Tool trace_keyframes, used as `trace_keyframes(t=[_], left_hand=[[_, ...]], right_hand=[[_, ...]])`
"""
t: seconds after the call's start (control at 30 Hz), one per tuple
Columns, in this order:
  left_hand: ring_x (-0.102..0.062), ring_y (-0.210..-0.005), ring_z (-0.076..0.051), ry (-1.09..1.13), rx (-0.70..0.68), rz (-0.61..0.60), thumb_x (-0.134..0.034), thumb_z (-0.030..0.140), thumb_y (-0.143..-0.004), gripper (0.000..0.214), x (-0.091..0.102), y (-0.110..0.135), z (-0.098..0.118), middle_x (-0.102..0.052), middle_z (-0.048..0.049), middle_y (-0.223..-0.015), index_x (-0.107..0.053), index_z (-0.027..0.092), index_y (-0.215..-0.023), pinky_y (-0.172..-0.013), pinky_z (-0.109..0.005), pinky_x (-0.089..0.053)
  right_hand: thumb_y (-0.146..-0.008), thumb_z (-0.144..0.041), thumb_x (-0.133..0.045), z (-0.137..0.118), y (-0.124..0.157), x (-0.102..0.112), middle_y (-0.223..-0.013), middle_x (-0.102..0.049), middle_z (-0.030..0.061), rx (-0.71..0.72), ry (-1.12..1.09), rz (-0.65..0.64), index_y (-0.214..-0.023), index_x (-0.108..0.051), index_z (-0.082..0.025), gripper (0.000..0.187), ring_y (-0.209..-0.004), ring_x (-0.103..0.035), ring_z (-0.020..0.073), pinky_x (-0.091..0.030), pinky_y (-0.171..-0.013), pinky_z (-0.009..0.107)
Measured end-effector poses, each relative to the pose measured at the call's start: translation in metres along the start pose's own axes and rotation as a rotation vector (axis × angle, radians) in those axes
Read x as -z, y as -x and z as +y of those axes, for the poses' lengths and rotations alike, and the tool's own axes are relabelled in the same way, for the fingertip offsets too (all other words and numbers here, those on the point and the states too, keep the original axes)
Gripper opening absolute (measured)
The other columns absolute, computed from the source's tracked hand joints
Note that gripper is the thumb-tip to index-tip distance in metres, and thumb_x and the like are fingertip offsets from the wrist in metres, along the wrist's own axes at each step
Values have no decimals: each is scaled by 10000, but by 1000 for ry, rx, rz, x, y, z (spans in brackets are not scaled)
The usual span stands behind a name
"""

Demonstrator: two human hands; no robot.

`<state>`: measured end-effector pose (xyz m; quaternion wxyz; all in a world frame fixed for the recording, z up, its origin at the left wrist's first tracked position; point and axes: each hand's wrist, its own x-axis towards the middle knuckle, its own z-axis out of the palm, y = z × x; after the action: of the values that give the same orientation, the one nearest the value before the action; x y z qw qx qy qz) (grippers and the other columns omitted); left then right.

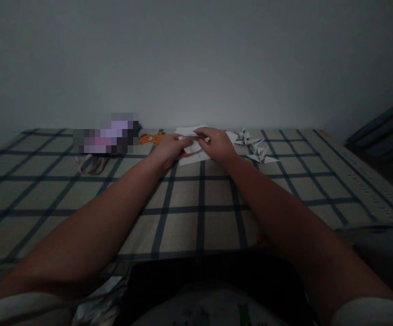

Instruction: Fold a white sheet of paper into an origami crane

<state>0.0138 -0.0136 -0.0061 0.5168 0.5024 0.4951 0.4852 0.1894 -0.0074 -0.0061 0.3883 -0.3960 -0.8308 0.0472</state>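
Observation:
My left hand and my right hand meet over the middle of the far side of the table. Between them they pinch a small folded piece of paper, white with faint printing. More white paper sheets lie flat beneath and behind my fingers. Several folded paper cranes rest in a cluster just right of my right hand. Dim light and my fingers hide the exact folds of the held paper.
A checked cloth covers the table, which meets a plain grey wall. At the back left lies a pixelated purple and pink object with a looped strap. A dark slatted object stands beyond the right edge.

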Motion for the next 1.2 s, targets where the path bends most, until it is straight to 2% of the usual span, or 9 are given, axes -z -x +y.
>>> trace_keyframes(t=[0.13,0.23,0.37,0.53,0.73,0.83,0.9,1.03,1.2], left_hand=[[-534,-519,-90,-32,-24,64,-733,164,-700,87,3,-2,-1,-598,9,-653,-684,151,-771,-489,-196,-457],[-574,-568,-105,-10,-21,76,-730,152,-689,125,3,-4,-2,-650,-16,-735,-697,149,-810,-523,-217,-502],[-627,-661,-120,71,-12,52,-723,138,-677,167,3,-4,-1,-694,-38,-836,-696,147,-841,-579,-226,-548],[-641,-676,-118,95,14,22,-724,157,-684,184,3,0,5,-697,-29,-831,-689,148,-864,-527,-183,-513],[-646,-723,-128,88,40,23,-759,178,-679,188,6,-3,3,-712,-33,-872,-693,158,-854,-603,-219,-541],[-638,-724,-124,66,29,19,-767,191,-692,182,7,-4,2,-708,-38,-892,-691,159,-855,-583,-213,-515],[-628,-693,-118,67,19,24,-758,184,-699,176,6,-3,3,-703,-38,-871,-692,151,-858,-562,-206,-502],[-635,-665,-123,109,32,45,-721,129,-691,144,4,0,5,-694,-32,-813,-680,139,-828,-588,-226,-549],[-678,-738,-138,65,50,15,-769,124,-690,176,3,0,3,-715,-56,-882,-712,119,-856,-630,-232,-599]], right_hand=[[-900,-129,-564,-1,-2,1,-980,-662,75,24,62,38,-986,-638,-161,118,-899,-594,193,-472,-852,327],[-942,-146,-509,-2,-1,5,-1018,-607,79,66,122,52,-941,-594,-186,94,-941,-551,200,-458,-859,334],[-957,-133,-455,-8,1,12,-1203,-586,96,162,174,-26,-967,-627,-191,181,-1072,-542,213,-461,-898,335],[-1006,-234,-443,-24,3,25,-1366,-583,78,123,238,-135,-1079,-683,-235,251,-1193,-529,230,-471,-988,365],[-970,-231,-526,-28,2,33,-1565,-470,77,196,397,-249,-1151,-734,-234,276,-1408,-410,312,-451,-1085,481],[-936,-218,-580,-25,2,32,-1602,-431,101,209,419,-276,-1226,-719,-231,321,-1451,-365,353,-433,-1105,542],[-944,-228,-580,-24,2,33,-1610,-426,97,209,425,-292,-1201,-728,-231,297,-1458,-356,361,-435,-1100,560],[-981,-248,-538,-24,1,34,-1582,-465,99,207,451,-294,-1085,-754,-200,244,-1446,-371,349,-448,-1091,554],[-1004,-278,-522,-27,0,32,-1532,-513,122,228,447,-294,-1108,-744,-180,264,-1416,-418,340,-451,-1098,539]])
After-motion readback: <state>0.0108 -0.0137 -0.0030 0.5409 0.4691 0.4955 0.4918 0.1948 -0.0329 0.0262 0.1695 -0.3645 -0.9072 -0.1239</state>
